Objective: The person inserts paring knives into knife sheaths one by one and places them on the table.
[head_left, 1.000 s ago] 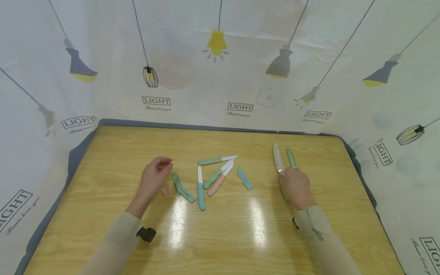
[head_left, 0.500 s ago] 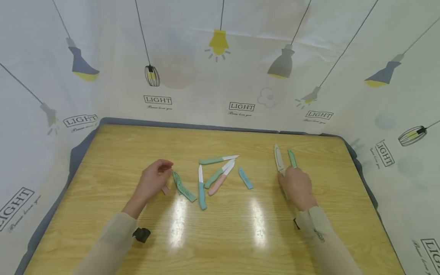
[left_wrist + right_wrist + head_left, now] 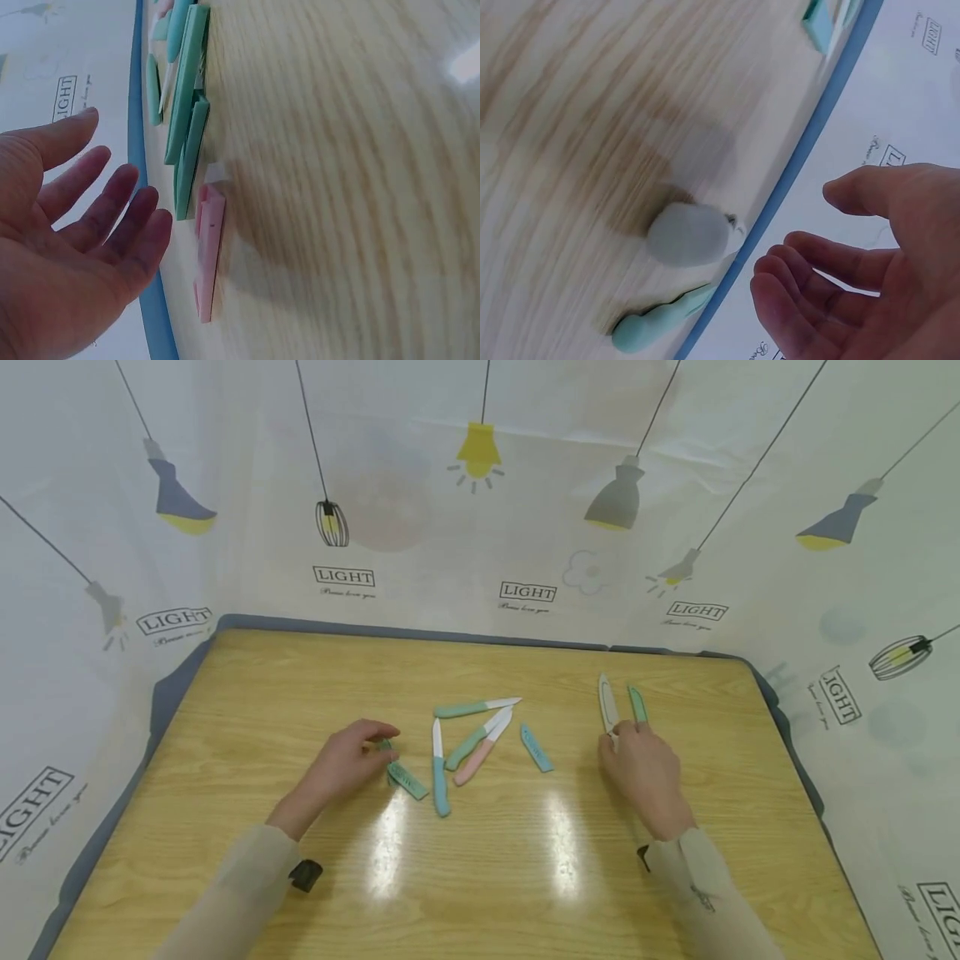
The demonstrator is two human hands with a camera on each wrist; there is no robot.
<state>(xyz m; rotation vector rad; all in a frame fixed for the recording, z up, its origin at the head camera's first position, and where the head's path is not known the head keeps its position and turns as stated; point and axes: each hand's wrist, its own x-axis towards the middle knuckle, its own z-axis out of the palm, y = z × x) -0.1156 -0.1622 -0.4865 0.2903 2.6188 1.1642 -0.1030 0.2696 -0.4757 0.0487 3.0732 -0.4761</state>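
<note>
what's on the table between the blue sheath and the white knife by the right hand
Nothing: in the head view the stretch of table between the blue sheath and the white knife near the right hand is bare wood.

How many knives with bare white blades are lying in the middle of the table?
4: green-handled knife farthest back, second green knife, pink-handled knife beside it, blue-handled knife nearest the left hand, which might hide more.

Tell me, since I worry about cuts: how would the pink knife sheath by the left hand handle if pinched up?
The pink knife sheath looks thin, flat and hard, so probably stiff and light. Lying flat on the glossy table, it would likely slide rather than roll. The left hand hovers open beside it.
</note>
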